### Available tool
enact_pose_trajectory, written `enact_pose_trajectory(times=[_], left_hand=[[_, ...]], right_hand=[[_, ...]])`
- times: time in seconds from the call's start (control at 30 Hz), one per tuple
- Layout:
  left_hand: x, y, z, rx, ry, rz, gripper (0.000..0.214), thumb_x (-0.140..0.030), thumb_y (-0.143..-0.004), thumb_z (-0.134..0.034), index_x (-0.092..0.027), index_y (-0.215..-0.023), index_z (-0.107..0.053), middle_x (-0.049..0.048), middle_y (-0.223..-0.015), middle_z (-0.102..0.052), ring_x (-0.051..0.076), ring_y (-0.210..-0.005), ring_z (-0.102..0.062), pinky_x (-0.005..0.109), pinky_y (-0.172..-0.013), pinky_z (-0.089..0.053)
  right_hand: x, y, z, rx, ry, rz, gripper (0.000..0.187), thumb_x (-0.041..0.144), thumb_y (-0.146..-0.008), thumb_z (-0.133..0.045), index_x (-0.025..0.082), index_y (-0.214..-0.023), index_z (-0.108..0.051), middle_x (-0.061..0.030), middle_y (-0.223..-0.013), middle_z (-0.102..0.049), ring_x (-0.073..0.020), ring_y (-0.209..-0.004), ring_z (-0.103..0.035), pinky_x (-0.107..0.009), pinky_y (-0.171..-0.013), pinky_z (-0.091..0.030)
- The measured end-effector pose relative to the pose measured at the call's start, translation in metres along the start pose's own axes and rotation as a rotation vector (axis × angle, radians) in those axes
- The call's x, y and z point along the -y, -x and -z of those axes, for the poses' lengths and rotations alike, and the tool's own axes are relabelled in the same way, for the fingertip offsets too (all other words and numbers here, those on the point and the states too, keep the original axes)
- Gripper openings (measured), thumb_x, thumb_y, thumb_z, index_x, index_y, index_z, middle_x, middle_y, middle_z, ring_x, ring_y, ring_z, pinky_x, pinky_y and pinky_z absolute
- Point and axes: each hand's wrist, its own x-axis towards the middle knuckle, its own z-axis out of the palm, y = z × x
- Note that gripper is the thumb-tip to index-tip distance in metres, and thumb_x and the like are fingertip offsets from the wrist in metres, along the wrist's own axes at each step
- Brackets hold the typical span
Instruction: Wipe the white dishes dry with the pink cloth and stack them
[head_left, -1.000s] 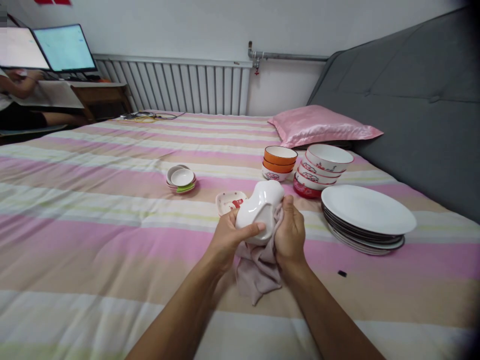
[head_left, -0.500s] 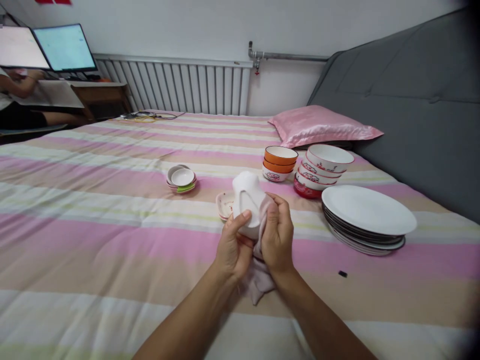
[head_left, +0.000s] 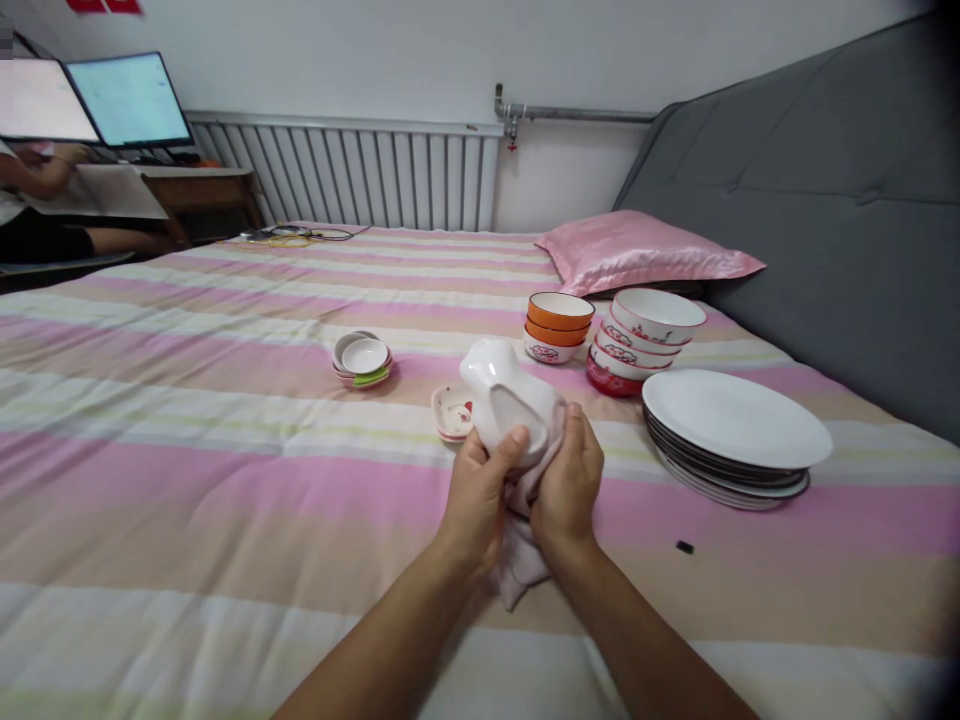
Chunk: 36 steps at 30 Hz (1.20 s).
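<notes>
A glossy white ceramic dish (head_left: 499,385) with a curved outline is tilted up, its underside with a raised foot ring facing me. My left hand (head_left: 484,490) is closed on it, thumb pressed against the underside. My right hand (head_left: 570,480) is closed around a pale pinkish cloth (head_left: 521,565), which it presses against the dish's right side; the lower end of the cloth hangs down to the bed. Just behind the dish, partly hidden by it, lie small square dishes (head_left: 450,412) with a red pattern.
Small dishes (head_left: 365,355) are stacked on the striped bedspread (head_left: 225,500) at left. To the right stand orange and white bowls (head_left: 559,325), larger patterned bowls (head_left: 645,340) and a plate stack (head_left: 739,420). A small black piece (head_left: 685,547) lies nearby. A person (head_left: 37,190) sits far left.
The white dish has turned and tipped slightly to the right in my hands. Both hands have shifted a little rightward, and more of the square dishes shows behind.
</notes>
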Motion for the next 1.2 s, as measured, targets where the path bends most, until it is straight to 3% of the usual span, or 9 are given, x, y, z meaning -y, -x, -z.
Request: enact_pose_trajectory(times=[0.1,0.2,0.33,0.47,0.63,0.8,0.9,1.03,1.2], left_hand=[[0.002,0.001,0.002,0.039,-0.146,0.086,0.033,-0.028,-0.065,-0.074,-0.012,-0.093,-0.065,0.0085,-0.088,-0.07,0.019,-0.083,-0.064,0.026,-0.076,-0.047],[-0.001,-0.001,0.004,0.038,-0.235,0.121,0.036,-0.024,-0.058,-0.078,-0.01,-0.089,-0.066,0.0102,-0.087,-0.069,0.021,-0.082,-0.063,0.027,-0.075,-0.046],[-0.013,-0.007,0.009,0.021,-0.279,-0.084,0.048,-0.018,-0.056,-0.079,-0.015,-0.1,-0.061,0.0082,-0.099,-0.066,0.02,-0.089,-0.061,0.027,-0.078,-0.045],[-0.026,-0.014,0.02,-0.049,-0.519,-0.311,0.071,-0.013,-0.046,-0.082,-0.021,-0.111,-0.055,0.0055,-0.101,-0.063,0.017,-0.09,-0.058,0.022,-0.076,-0.042],[-0.036,-0.013,0.031,0.144,-1.01,-0.484,0.047,-0.024,-0.05,-0.081,-0.022,-0.094,-0.065,0.0058,-0.094,-0.064,0.02,-0.088,-0.055,0.022,-0.075,-0.038],[-0.036,-0.013,0.038,0.204,-1.421,-0.515,0.036,-0.04,-0.05,-0.079,-0.021,-0.076,-0.062,-0.0024,-0.059,-0.052,0.013,-0.054,-0.043,0.022,-0.053,-0.026],[-0.035,-0.014,0.037,0.232,-1.415,-0.482,0.037,-0.043,-0.05,-0.078,-0.019,-0.062,-0.053,-0.0047,-0.054,-0.042,0.009,-0.05,-0.033,0.022,-0.048,-0.018],[-0.033,-0.014,0.033,0.196,-1.387,-0.425,0.046,-0.051,-0.052,-0.074,-0.018,-0.057,-0.043,-0.0055,-0.053,-0.036,0.008,-0.051,-0.031,0.022,-0.047,-0.019],[-0.031,-0.015,0.033,0.143,-1.233,-0.355,0.044,-0.049,-0.052,-0.075,-0.016,-0.06,-0.046,-0.0042,-0.058,-0.041,0.009,-0.055,-0.038,0.021,-0.048,-0.025]], right_hand=[[0.003,-0.013,0.003,-0.051,-0.124,-0.099,0.032,0.048,-0.08,-0.046,0.018,-0.068,-0.048,0.003,-0.064,-0.048,-0.0109,-0.059,-0.047,-0.023,-0.056,-0.041],[0.008,-0.024,0.008,0.0,-0.11,-0.114,0.032,0.045,-0.076,-0.052,0.019,-0.06,-0.042,0.0052,-0.056,-0.042,-0.0092,-0.052,-0.042,-0.021,-0.05,-0.038],[0.011,-0.033,0.016,0.149,-0.029,-0.064,0.037,0.042,-0.075,-0.055,0.02,-0.054,-0.035,0.0068,-0.051,-0.034,-0.0073,-0.048,-0.033,-0.02,-0.045,-0.031],[0.012,-0.04,0.023,0.248,0.058,-0.014,0.037,0.042,-0.077,-0.055,0.019,-0.053,-0.037,0.0067,-0.051,-0.031,-0.0072,-0.047,-0.029,-0.021,-0.044,-0.026],[0.016,-0.042,0.027,0.41,0.262,0.103,0.039,0.042,-0.08,-0.05,0.019,-0.052,-0.036,0.0062,-0.05,-0.028,-0.0077,-0.048,-0.027,-0.023,-0.044,-0.021],[0.019,-0.037,0.027,0.61,0.439,0.196,0.039,0.039,-0.083,-0.047,0.018,-0.052,-0.036,0.0056,-0.051,-0.029,-0.0078,-0.049,-0.028,-0.023,-0.045,-0.02],[0.02,-0.035,0.026,0.656,0.454,0.192,0.039,0.041,-0.084,-0.045,0.018,-0.053,-0.037,0.0055,-0.052,-0.03,-0.0077,-0.049,-0.029,-0.022,-0.045,-0.022],[0.022,-0.034,0.026,0.654,0.481,0.213,0.04,0.044,-0.082,-0.049,0.018,-0.054,-0.036,0.006,-0.051,-0.03,-0.0074,-0.049,-0.03,-0.021,-0.044,-0.024],[0.024,-0.031,0.026,0.61,0.444,0.267,0.037,0.042,-0.083,-0.05,0.018,-0.058,-0.038,0.006,-0.053,-0.032,-0.0074,-0.05,-0.032,-0.021,-0.046,-0.025]])
